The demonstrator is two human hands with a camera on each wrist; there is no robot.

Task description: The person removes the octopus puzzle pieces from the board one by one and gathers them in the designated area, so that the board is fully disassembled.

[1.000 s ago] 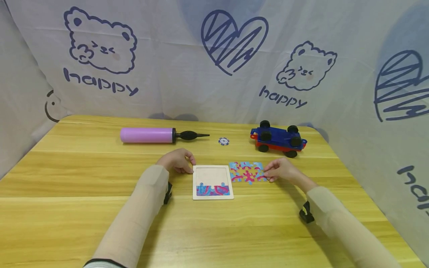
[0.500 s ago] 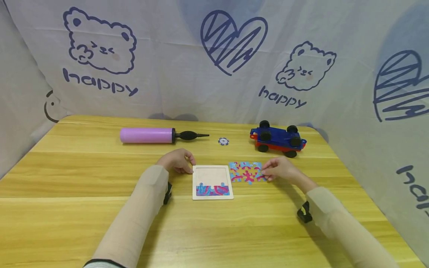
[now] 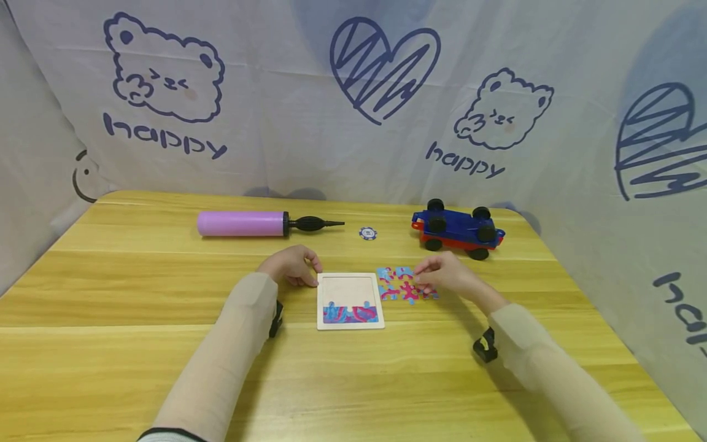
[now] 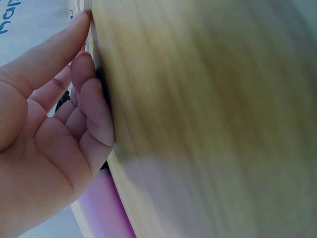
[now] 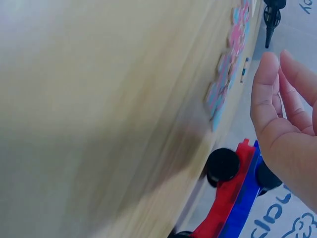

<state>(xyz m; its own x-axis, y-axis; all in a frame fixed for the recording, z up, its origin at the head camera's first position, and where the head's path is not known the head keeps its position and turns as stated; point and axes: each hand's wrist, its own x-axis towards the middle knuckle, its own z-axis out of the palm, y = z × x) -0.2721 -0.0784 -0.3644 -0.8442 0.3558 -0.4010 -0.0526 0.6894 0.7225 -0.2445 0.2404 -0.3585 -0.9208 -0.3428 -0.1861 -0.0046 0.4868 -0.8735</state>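
The left hand [image 3: 291, 265] rests on the yellow wooden table [image 3: 110, 319] with relaxed fingers, and its fingertips touch the upper left corner of the square white wooden puzzle frame [image 3: 350, 300]. The frame holds some blue and pink pieces along its lower edge. The right hand [image 3: 442, 273] hovers over the loose pink and blue puzzle pieces [image 3: 399, 285] just beside the frame, with fingers relaxed and holding nothing. Farther back lie a purple hand pump [image 3: 243, 223], a small blue chip [image 3: 367, 233] and an overturned blue and red toy car [image 3: 457, 228].
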